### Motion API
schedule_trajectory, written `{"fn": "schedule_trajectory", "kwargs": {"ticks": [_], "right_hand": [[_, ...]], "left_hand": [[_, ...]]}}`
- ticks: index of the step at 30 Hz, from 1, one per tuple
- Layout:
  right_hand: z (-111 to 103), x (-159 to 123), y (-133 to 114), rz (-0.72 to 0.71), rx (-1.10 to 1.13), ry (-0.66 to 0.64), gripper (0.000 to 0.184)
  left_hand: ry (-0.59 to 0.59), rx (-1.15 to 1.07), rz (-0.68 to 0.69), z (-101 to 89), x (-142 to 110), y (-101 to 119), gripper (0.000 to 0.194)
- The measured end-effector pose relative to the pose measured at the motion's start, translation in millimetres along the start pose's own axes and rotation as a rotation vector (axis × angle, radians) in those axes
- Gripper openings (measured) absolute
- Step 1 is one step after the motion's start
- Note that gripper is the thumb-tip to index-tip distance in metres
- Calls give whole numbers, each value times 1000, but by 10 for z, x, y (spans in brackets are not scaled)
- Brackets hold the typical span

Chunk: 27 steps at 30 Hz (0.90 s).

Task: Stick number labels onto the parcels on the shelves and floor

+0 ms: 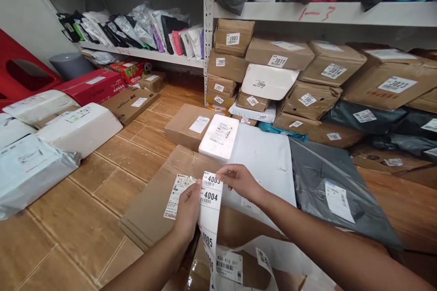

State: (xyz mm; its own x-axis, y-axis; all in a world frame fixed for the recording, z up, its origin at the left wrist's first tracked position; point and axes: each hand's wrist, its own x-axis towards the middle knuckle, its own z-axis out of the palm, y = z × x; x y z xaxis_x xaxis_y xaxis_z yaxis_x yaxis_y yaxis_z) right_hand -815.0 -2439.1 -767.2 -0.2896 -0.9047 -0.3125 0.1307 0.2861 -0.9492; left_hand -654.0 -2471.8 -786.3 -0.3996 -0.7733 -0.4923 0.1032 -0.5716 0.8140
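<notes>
A strip of white number labels (pixel 209 213) hangs between my hands, printed 4003, 4004, 4005 and on down. My left hand (pixel 187 209) pinches its left edge near the 4004 label. With thumb and forefinger, my right hand (pixel 241 182) grips the top right corner at the 4003 label. Below the strip lies a large flat brown carton (pixel 150 209) with a shipping label (pixel 177 195) on it. Just beyond the hands a small white box (pixel 219 138) rests beside a brown box (pixel 184 120). A large white parcel (pixel 269 159) lies behind my right hand.
Numbered cartons (pixel 278 54) are stacked under the shelf (pixel 307 11) at right. A dark grey bag (pixel 334 182) lies on the right. White parcels (pixel 78 132), a red box (pixel 92 84) and a flat brown carton (pixel 129 104) sit on the wooden floor (pixel 85 195) at left.
</notes>
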Motion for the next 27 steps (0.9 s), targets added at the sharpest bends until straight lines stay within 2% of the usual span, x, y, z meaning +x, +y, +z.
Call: {"fn": "schedule_trajectory", "kwargs": {"ticks": [3,6,8,10,11,13,15,17,19,21,23,27], "right_hand": [[24,15,68,9,28,-15,25],[-26,66,213,71,108,-12,28],[-147,125,342,112,185,87,31],[-315,197,471,110,257,249,33],[-394,235,530,97,286,321,34],[-486,309,637,86,350,414,36],[-455,381,737,82,411,440,39],[-329,452,833,70,466,459,41],[-188,509,922,51,511,492,41],[-97,534,994,42,540,516,40],[-65,522,1047,47,555,521,39],[-42,483,1133,93,553,495,42]], "left_hand": [[-32,146,20,1,68,-3,44],[-44,433,24,-13,141,-2,48],[-115,611,-22,-22,166,12,49],[-239,763,-12,-15,186,45,47],[-289,851,50,-2,207,67,45],[-351,1071,290,39,303,107,36],[-410,1305,555,87,482,127,18],[-490,1498,713,121,707,120,25],[-541,1612,767,124,902,97,34],[-553,1651,803,100,1003,71,32],[-543,1647,841,55,994,37,29],[-483,1603,901,-86,803,-75,27]]}}
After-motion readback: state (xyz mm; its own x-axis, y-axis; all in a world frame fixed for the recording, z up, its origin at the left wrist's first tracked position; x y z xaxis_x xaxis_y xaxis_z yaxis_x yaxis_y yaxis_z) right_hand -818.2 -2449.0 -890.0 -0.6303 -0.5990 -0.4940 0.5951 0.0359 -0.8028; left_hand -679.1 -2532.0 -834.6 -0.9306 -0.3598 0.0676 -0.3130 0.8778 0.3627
